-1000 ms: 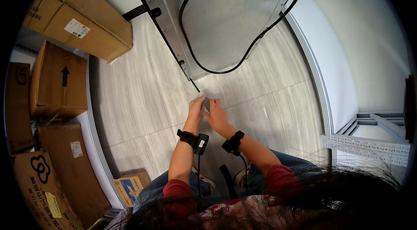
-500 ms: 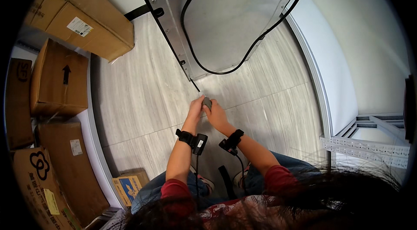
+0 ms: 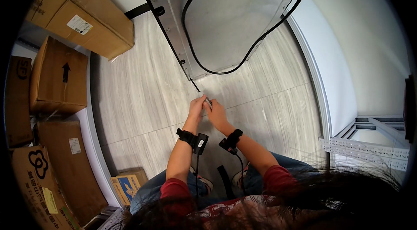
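My left hand (image 3: 196, 109) and my right hand (image 3: 216, 114) are close together in the middle of the view, with fingers closed around a grey screwdriver-like tool (image 3: 208, 101). Its thin dark shaft (image 3: 195, 85) reaches away from me to the lower corner of a large grey metal panel (image 3: 230, 26). Fingers cover most of the handle, and I cannot make out exactly where the tip touches. Screws and black fittings (image 3: 160, 11) line the panel's left edge. A thick black cable (image 3: 217, 73) hangs in a loop across its face.
Cardboard boxes (image 3: 61, 78) stand along the left on a white shelf, and a tall carton (image 3: 93, 26) stands at the far left. A small blue-and-brown box (image 3: 127, 186) lies near my left leg. White metal framing (image 3: 365, 145) is on the right, above a wood-look floor (image 3: 134, 87).
The grey handle has turned between my hands and shows a narrower side. My fingers have shifted slightly around it; my forearms stay nearly in place.
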`<state>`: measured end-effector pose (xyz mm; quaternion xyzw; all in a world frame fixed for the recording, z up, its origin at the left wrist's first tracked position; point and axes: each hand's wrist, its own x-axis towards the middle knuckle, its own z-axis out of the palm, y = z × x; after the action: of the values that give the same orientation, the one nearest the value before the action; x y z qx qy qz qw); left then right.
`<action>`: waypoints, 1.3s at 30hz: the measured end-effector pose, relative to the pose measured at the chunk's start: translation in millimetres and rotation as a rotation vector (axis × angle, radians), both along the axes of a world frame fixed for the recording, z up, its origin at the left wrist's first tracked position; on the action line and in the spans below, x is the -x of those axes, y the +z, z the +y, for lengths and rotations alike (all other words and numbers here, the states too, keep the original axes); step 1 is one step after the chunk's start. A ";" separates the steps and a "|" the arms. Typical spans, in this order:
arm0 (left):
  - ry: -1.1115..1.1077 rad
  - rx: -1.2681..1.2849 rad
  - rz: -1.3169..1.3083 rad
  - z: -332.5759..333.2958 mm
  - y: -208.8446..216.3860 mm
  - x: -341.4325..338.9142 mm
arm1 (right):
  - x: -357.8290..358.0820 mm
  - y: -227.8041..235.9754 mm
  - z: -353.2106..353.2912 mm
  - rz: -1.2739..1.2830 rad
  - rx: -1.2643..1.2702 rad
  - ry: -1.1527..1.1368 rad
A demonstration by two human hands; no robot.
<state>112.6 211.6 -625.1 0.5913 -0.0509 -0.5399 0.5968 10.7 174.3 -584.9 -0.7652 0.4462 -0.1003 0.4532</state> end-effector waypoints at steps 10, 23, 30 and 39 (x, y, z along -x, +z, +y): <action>-0.053 -0.032 -0.164 2.8 -1.0 -6.3 | 2.0 -10.9 -5.9 -0.184 -0.202 -0.104; 0.263 0.045 -0.119 1.9 -18.9 0.6 | 19.0 -14.4 -17.7 -0.022 -0.496 0.024; 0.378 0.150 -0.093 -6.9 -5.6 -4.9 | 36.3 -18.8 -33.1 0.037 -0.293 0.103; 0.348 0.151 -0.070 3.0 -3.2 -23.9 | 39.9 11.3 -34.5 0.071 -0.189 0.171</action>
<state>136.6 214.5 -628.2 0.5629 -0.0089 -0.4024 0.7219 -29.2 139.8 -573.7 -0.7574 0.4027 0.0082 0.5139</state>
